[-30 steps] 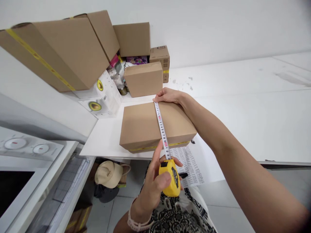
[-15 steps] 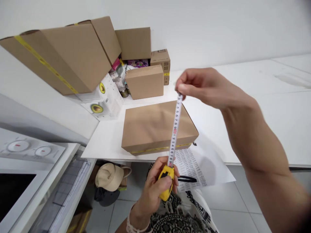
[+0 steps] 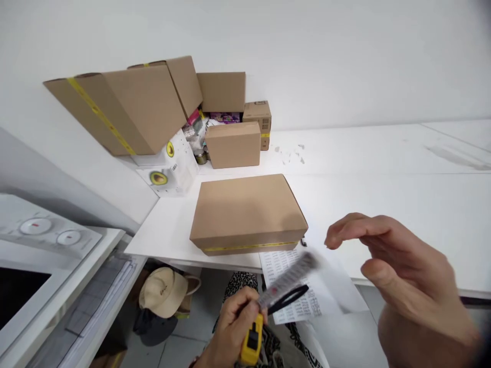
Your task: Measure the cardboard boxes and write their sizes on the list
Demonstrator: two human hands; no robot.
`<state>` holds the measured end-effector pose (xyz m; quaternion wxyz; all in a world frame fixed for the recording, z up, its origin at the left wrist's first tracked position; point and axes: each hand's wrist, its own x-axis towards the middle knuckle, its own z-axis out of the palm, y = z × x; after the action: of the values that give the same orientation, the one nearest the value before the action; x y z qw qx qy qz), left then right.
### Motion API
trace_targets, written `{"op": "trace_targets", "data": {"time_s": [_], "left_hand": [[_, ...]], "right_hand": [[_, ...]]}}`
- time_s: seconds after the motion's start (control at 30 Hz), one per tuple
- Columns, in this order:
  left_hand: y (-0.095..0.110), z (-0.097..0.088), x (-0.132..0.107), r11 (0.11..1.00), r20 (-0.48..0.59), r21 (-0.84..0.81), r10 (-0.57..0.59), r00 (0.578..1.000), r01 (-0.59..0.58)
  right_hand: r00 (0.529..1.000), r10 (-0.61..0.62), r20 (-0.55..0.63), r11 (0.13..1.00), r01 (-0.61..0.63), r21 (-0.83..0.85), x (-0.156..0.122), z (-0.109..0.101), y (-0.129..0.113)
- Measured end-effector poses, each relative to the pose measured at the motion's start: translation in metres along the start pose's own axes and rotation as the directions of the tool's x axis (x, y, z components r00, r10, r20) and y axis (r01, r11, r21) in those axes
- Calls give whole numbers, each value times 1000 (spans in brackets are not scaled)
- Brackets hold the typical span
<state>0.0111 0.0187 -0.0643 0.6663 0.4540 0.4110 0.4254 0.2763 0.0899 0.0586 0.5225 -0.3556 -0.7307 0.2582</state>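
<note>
My left hand (image 3: 233, 327) grips a yellow tape measure (image 3: 251, 341) low in the middle of the view. Its white blade (image 3: 286, 278) sticks out to the upper right, smeared by motion, and a black wrist strap (image 3: 288, 299) lies beside it. To the right, my right hand (image 3: 402, 271) is raised with thumb and fingers apart, holding nothing and clear of the blade end. A closed cardboard box (image 3: 247, 207) with yellow tape along its lower front sits on the white table just beyond. Under the blade, a printed sheet (image 3: 333, 286) hangs over the table edge.
Large cardboard boxes (image 3: 149, 102) rest on white cartons with avocado pictures (image 3: 169, 176) at the left. Smaller boxes (image 3: 233, 145) stand against the wall. A white appliance with dials (image 3: 49, 230) is at the left edge; a beige cap (image 3: 164, 294) sits below the table.
My right hand has let go of the blade's end and moved down and right, opening. The blade is shorter and tilts right. The view has shifted slightly.
</note>
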Motion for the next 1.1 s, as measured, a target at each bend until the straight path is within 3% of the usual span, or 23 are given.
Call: {"op": "trace_targets", "data": {"time_s": [0.03, 0.07, 0.1, 0.17, 0.23, 0.27, 0.3, 0.33, 0.37, 0.5, 0.57, 0.67, 0.83, 0.93, 1.0, 1.03, 1.1], "left_hand": [[1, -5, -2, 997, -112, -46, 56, 992, -61], [2, -11, -2, 985, -263, -90, 116, 958, -144], [5, -18, -2, 964, -428, -111, 172, 887, -240], [11, -35, 3, 915, -694, -78, 235, 680, -396], [16, -53, 11, 886, -837, -17, 241, 491, -464], [18, -61, 16, 884, -868, -12, 222, 443, -467], [18, -68, 21, 891, -881, -27, 193, 432, -453], [18, -74, 26, 902, -882, -59, 154, 446, -428], [18, -79, 30, 915, -865, -105, 110, 490, -391], [20, -85, 35, 937, -701, -264, -23, 713, -229], [29, -85, 32, 938, -641, -288, -38, 767, -194], [52, -84, 30, 936, -617, -270, 12, 787, -226], [93, -83, 41, 916, -591, -256, 106, 800, -310], [107, -73, 43, 902, -616, -194, 194, 763, -386], [110, -61, 40, 891, -602, -150, 262, 754, -429], [109, -53, 37, 895, -570, -155, 266, 778, -419], [103, -35, 35, 928, -449, -212, 186, 874, -307]], "right_hand": [[999, 27, -47, 1000, -27, -8, -4, 2, 10], [991, 80, -112, 996, -83, -26, -8, 5, 23], [971, 155, -181, 985, -166, -49, -13, 8, 37], [906, 328, -268, 930, -360, -80, -24, 16, 68], [854, 458, -246, 869, -489, -77, -36, 25, 96], [837, 501, -218, 850, -524, -59, -41, 30, 106], [827, 530, -189, 838, -544, -32, -46, 34, 113], [819, 550, -166, 830, -558, -1, -49, 38, 117], [812, 564, -149, 823, -567, 25, -51, 42, 119], [814, 570, -114, 822, -564, 80, -50, 50, 108], [833, 546, -90, 836, -535, 121, -45, 49, 99], [868, 489, -81, 865, -472, 170, -33, 44, 86], [894, 416, -165, 908, -400, 125, -2, 37, 76], [920, 348, -179, 935, -355, -7, 17, 36, 83], [947, 233, -222, 947, -273, -171, 28, 35, 86], [954, 165, -251, 940, -230, -254, 34, 35, 85], [953, 51, -298, 928, -156, -339, 45, 37, 78]]}}
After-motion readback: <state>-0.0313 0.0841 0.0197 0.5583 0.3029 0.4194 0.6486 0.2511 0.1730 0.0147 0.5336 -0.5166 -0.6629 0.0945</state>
